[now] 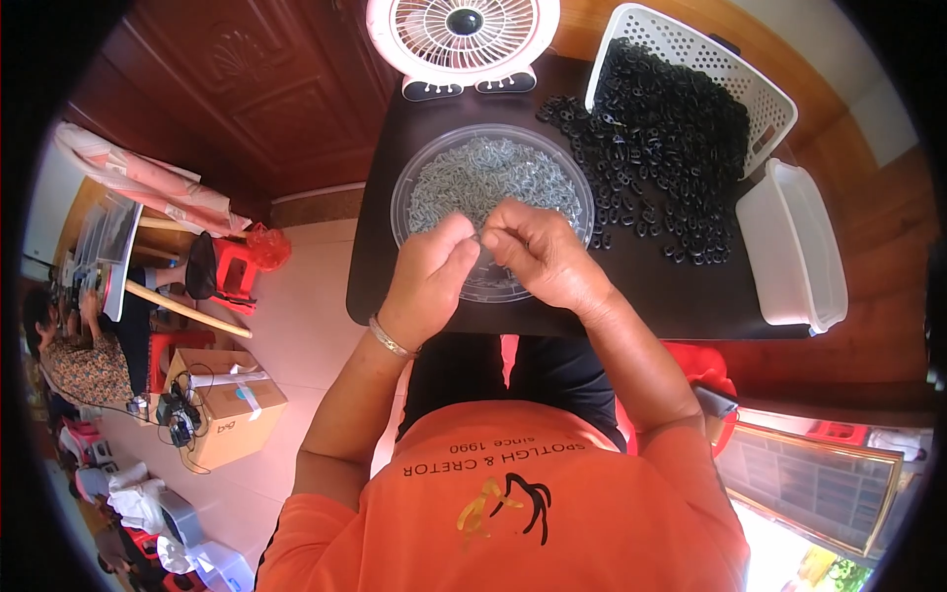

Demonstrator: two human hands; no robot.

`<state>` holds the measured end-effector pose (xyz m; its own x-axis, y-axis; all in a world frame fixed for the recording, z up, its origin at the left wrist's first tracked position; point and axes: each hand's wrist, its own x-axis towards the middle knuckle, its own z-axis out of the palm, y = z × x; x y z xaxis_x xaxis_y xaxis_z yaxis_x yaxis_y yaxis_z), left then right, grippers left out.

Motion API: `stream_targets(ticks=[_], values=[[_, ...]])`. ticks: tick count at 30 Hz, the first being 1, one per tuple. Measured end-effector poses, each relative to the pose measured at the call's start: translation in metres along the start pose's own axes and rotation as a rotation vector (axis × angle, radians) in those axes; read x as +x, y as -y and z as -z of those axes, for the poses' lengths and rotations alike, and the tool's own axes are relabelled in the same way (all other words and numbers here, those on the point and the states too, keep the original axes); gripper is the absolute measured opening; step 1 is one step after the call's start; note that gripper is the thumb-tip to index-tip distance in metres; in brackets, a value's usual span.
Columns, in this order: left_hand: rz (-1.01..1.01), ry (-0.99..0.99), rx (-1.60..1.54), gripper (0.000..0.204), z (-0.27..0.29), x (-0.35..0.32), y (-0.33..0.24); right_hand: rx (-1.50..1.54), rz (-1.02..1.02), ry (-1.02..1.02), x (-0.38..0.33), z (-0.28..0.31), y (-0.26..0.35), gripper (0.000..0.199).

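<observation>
My left hand [429,278] and my right hand [547,259] meet over the near side of a round clear tub [402,197]. Thumbs and fingers of both are closed in a pinch. A tiny dark piece shows between the fingertips, too small to name. Many small grey pieces [493,170], slim and short, fill the tub below. To the right of the tub lies a wide heap of small black oval pieces with holes [656,148], spilling out of a tipped white perforated basket [774,118].
A pink and white fan [464,44] stands at the back of the dark table [651,301]. An upright-sided white bin [789,247] sits at the right edge. On the floor to the left are a cardboard box [232,409] and a red stool [235,271]. Another person [89,365] sits at the far left.
</observation>
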<state>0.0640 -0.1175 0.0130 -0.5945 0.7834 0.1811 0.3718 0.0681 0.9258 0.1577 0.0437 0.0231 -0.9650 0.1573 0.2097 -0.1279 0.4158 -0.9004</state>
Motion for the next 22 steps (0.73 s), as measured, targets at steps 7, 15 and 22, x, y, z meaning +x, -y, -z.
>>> stream_targets(ticks=[7, 15, 22], values=[[0.004, -0.033, -0.04, 0.022, -0.011, -0.003, 0.004, -0.018, 0.056, -0.028, 0.0, 0.001, -0.004, 0.01], [0.152, -0.136, -0.441, 0.017, -0.014, -0.002, -0.013, 0.017, 0.037, -0.212, -0.002, 0.016, 0.004, 0.023], [0.148, -0.172, -0.51, 0.02, -0.008, -0.004, -0.008, 0.877, 0.71, -1.136, 0.011, 0.027, 0.067, 0.079]])
